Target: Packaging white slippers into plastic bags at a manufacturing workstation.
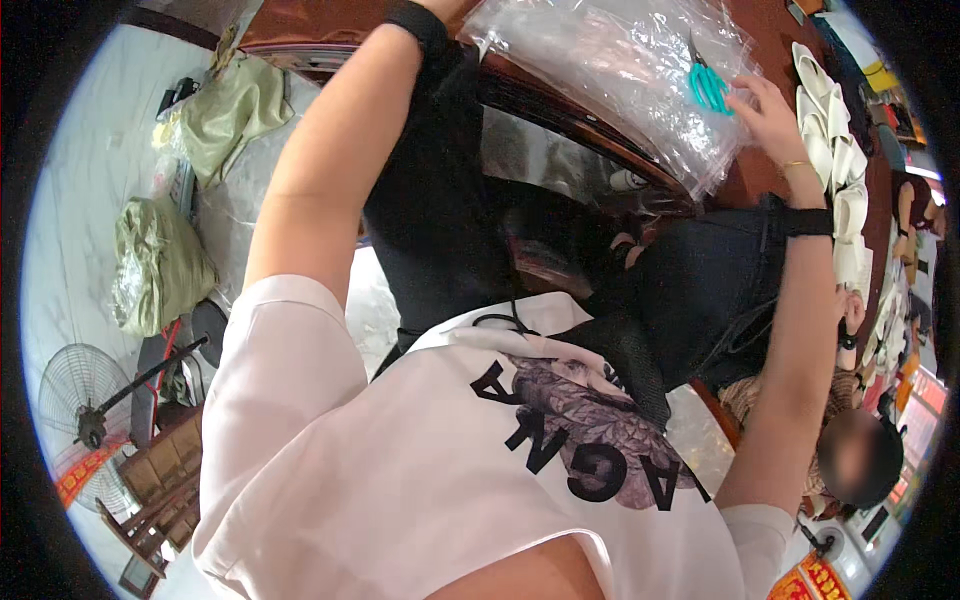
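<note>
Scissors with teal handles lie on a stack of clear plastic bags on the reddish-brown table. My right hand is beside the scissors, its fingers apart and the fingertips at the edge of the handles. Whether they press on the handle is hard to make out. At the top edge only the base of my left hand shows, past a black wristband; its fingers are cut off by the frame. The plastic reaches over the table's near edge.
Off-white folded cloth pieces line the right of the table. A person sits farther along that side. On the left floor stand green sacks, a fan and a wooden chair.
</note>
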A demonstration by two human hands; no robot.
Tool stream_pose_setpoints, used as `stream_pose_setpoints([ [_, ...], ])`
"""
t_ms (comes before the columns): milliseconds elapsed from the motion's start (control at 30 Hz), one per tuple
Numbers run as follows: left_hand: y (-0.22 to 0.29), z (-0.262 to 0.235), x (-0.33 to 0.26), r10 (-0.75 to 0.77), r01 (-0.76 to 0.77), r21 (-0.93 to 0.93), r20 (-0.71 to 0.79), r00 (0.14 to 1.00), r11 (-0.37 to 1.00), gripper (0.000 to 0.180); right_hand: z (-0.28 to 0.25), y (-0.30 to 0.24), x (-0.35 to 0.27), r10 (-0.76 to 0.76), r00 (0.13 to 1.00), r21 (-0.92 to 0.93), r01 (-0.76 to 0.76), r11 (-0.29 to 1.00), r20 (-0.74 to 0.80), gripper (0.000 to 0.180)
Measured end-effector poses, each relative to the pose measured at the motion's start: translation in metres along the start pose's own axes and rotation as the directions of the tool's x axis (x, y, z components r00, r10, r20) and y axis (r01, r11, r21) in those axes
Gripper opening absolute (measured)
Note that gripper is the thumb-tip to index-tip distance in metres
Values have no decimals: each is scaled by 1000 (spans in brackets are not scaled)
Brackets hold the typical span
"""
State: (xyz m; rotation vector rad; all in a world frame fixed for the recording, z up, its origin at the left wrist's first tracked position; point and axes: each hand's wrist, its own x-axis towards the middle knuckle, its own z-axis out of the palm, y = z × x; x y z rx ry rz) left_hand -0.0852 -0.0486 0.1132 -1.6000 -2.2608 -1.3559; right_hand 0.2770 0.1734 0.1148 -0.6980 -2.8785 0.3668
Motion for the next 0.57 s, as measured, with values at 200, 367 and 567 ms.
stream_pose_setpoints([
  [200, -65, -99, 44, -186, 196, 177, -75, 980, 964, 34, -59, 9, -28, 45, 996, 30, -47, 998, 80, 39],
  [367, -89, -171, 69, -232, 275, 212, -207, 951, 938, 28, -84, 23, -23, 106, 991, 28, -109, 994, 85, 37],
  [567, -45, -212, 101, -128, 186, 126, -367, 921, 974, 24, -88, 11, 30, 14, 984, 0, -14, 1000, 175, 40],
])
